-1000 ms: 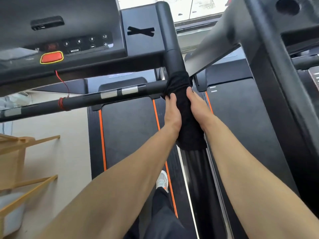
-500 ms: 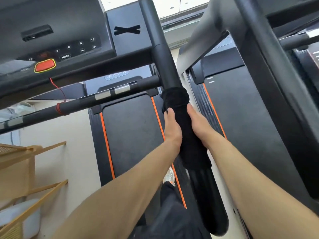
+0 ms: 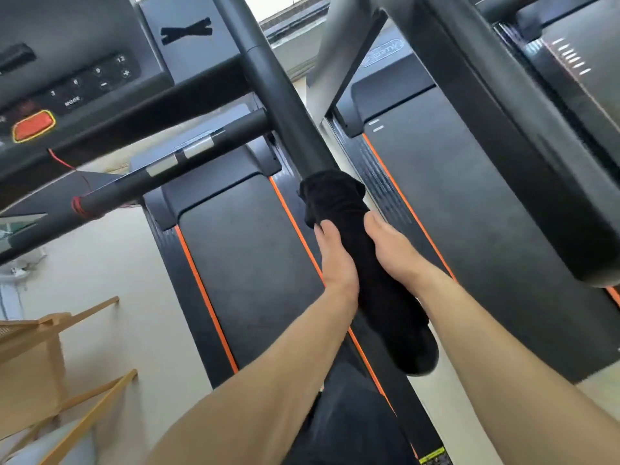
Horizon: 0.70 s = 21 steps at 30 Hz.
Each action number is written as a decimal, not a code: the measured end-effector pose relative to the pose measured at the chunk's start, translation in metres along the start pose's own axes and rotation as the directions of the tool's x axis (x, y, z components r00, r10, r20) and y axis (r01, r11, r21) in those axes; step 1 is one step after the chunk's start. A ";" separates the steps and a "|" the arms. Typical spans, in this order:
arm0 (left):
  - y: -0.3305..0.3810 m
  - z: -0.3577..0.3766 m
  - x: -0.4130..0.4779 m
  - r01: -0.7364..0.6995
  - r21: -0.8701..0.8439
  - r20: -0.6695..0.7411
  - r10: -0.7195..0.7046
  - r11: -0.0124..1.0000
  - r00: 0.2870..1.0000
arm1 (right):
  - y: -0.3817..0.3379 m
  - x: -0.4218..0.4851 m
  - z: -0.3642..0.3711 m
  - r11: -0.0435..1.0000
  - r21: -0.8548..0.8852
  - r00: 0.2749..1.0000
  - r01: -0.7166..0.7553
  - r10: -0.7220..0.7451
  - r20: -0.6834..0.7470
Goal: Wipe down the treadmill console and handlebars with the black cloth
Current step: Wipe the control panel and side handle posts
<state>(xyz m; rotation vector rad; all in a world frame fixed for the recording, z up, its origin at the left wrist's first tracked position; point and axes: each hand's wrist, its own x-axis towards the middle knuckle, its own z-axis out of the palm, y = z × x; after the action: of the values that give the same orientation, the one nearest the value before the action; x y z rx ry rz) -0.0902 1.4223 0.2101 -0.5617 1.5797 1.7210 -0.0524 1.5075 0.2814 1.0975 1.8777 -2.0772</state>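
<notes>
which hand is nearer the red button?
Left. The left hand grips the black cloth on the side facing the red button; the right hand grips its far side.

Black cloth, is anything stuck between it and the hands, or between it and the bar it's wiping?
Nothing visible is in the way. The left hand and the right hand grip the black cloth directly, and the cloth wraps straight around the handlebar with nothing showing between them.

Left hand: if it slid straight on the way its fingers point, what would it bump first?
Probably the crossbar, where it joins the handlebar on that side. The left hand holds the black cloth round that handlebar, so the cloth's bunched end would arrive first. Depth is unclear.
</notes>
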 end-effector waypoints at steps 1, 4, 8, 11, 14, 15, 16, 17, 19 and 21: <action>-0.003 0.001 -0.010 -0.009 -0.011 0.033 0.009 1.000 0.999 | 0.006 -0.004 0.000 1.000 -0.007 1.000 -0.002 0.001 -0.018; 0.018 0.007 0.002 -0.037 -0.033 -0.001 0.037 0.999 0.999 | -0.005 0.018 0.005 0.994 -0.105 0.997 -0.001 -0.008 -0.083; 0.071 0.015 0.051 -0.105 0.032 -0.047 0.106 0.994 0.993 | -0.033 0.071 0.015 0.944 -0.322 0.993 0.068 -0.095 -0.068; 0.081 0.019 0.042 -0.177 0.175 -0.043 0.187 0.969 0.981 | -0.035 0.071 0.017 0.915 -0.369 0.982 0.161 -0.186 -0.033; 0.047 0.017 0.006 -0.279 0.236 -0.047 0.297 0.931 0.954 | -0.010 0.039 0.010 0.907 -0.387 0.977 0.164 -0.204 -0.063; 0.030 0.015 -0.009 -0.302 0.238 -0.037 0.320 0.923 0.947 | 0.004 0.022 0.006 0.908 -0.391 0.979 0.148 -0.192 -0.075; 0.012 0.012 -0.024 -0.313 0.226 -0.025 0.326 0.922 0.945 | 0.019 0.004 0.002 0.910 -0.389 0.979 0.141 -0.187 -0.082; -0.007 0.009 -0.038 -0.308 0.210 -0.015 0.318 0.928 0.948 | 0.033 -0.015 -0.003 0.914 -0.381 0.979 0.139 -0.186 -0.088; -0.043 0.004 -0.068 -0.261 0.189 0.000 0.266 0.947 0.964 | 0.059 -0.049 -0.012 0.926 -0.365 0.982 0.100 -0.150 -0.112; -0.068 -0.001 -0.091 -0.220 0.166 0.000 0.223 0.961 0.975 | 0.072 -0.072 -0.016 0.936 -0.349 0.988 0.038 -0.088 -0.128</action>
<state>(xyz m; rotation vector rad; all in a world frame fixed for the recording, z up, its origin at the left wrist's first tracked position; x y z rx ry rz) 0.0195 1.4009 0.2317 -0.3289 1.8367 1.7265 0.0457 1.4801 0.2663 1.1318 2.2614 -1.6414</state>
